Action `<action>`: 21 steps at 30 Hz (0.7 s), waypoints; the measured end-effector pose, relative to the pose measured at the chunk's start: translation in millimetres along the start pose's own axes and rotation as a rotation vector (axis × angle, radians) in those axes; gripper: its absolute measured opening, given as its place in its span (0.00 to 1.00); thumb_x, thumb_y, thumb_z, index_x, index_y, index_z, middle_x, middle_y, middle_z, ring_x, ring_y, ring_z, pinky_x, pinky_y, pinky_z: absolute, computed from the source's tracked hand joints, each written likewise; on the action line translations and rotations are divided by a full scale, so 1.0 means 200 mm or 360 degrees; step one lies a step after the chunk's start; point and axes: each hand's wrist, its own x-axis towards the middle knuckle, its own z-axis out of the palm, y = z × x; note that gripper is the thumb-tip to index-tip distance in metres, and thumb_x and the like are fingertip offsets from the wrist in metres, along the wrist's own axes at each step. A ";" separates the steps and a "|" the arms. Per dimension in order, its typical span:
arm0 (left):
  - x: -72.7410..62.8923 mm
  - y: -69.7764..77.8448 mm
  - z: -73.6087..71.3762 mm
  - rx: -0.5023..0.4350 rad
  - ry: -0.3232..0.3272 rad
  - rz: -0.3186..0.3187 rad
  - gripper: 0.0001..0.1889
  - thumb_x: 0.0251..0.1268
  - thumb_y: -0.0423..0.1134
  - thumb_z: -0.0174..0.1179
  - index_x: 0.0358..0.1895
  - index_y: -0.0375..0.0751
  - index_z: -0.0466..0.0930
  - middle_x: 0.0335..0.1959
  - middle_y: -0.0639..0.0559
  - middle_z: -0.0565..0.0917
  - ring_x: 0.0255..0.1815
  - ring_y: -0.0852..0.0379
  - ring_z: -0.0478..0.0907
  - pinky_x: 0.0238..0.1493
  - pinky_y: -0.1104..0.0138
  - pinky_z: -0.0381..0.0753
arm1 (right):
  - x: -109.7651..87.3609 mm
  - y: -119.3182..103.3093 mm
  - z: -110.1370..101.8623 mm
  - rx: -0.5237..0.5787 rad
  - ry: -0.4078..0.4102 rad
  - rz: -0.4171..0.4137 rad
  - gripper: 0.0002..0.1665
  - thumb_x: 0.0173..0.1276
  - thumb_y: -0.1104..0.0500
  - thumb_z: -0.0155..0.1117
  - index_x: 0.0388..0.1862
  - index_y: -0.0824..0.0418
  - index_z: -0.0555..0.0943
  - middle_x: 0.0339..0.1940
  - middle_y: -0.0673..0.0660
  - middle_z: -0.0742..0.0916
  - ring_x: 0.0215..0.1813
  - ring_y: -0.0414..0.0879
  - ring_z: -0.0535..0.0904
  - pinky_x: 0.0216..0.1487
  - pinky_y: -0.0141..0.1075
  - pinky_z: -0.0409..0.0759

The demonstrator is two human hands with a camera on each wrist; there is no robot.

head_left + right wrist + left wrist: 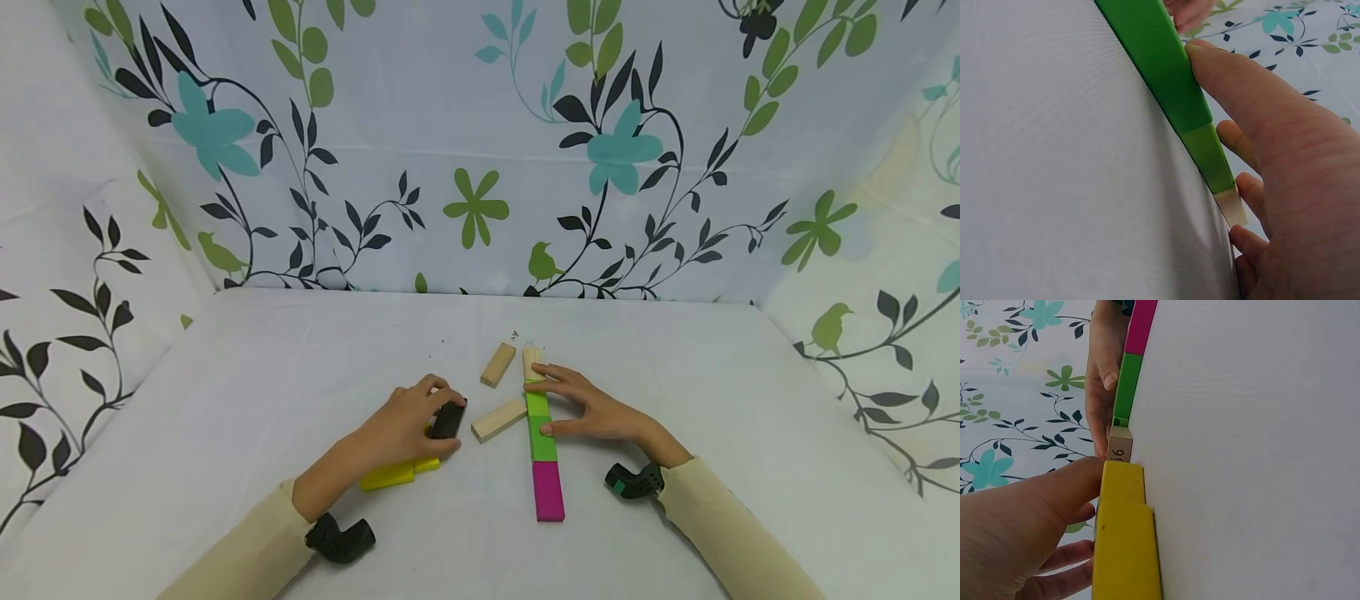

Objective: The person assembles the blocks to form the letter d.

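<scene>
In the head view my left hand (408,425) pinches a black block (447,421) between thumb and fingers. Under and beside that hand lie yellow blocks (387,477), seen larger in the left wrist view (1125,550). To the right a line of blocks runs end to end: a magenta block (548,492), a green block (543,442), a lime block (537,404) and a plain wooden block (532,360). My right hand (600,408) rests its thumb and fingertips along the line, with the fingers loosely spread. The right wrist view shows its thumb against the green block (1160,69).
Two loose plain wooden blocks lie left of the line: one slanted block (498,365) farther back, and another block (498,419) whose end meets or nearly meets the line. Everything lies on a white cloth (337,350). A leaf-patterned curtain (420,125) rises behind.
</scene>
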 end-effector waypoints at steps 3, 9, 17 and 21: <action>-0.02 0.01 0.00 0.0015 -0.0024 0.0016 0.25 0.57 0.48 0.70 0.57 0.46 0.77 0.56 0.46 0.73 0.42 0.56 0.77 0.55 0.51 0.69 | 0.00 0.00 0.00 0.0007 -0.0001 -0.0001 0.36 0.63 0.53 0.70 0.70 0.49 0.71 0.79 0.55 0.58 0.79 0.58 0.43 0.69 0.69 0.47; -0.07 0.02 -0.01 -0.0016 -0.0065 0.0065 0.25 0.57 0.49 0.70 0.57 0.48 0.78 0.57 0.49 0.74 0.48 0.55 0.77 0.56 0.51 0.67 | 0.00 -0.01 -0.01 0.0037 -0.0003 0.0007 0.36 0.63 0.53 0.70 0.70 0.51 0.71 0.79 0.55 0.57 0.79 0.58 0.43 0.69 0.69 0.47; -0.10 0.02 -0.02 0.0038 -0.0135 0.0175 0.25 0.58 0.51 0.68 0.58 0.50 0.78 0.58 0.51 0.74 0.57 0.54 0.74 0.57 0.50 0.66 | 0.00 -0.01 0.00 0.0047 -0.0008 0.0014 0.36 0.63 0.53 0.69 0.71 0.51 0.71 0.79 0.55 0.57 0.79 0.58 0.43 0.69 0.69 0.47; -0.12 0.03 -0.02 0.0055 -0.0155 0.0204 0.25 0.59 0.51 0.68 0.59 0.51 0.77 0.59 0.52 0.74 0.59 0.54 0.73 0.57 0.49 0.66 | 0.00 -0.02 -0.01 0.0052 -0.0012 0.0011 0.36 0.63 0.53 0.69 0.71 0.52 0.71 0.79 0.55 0.57 0.79 0.59 0.42 0.69 0.69 0.46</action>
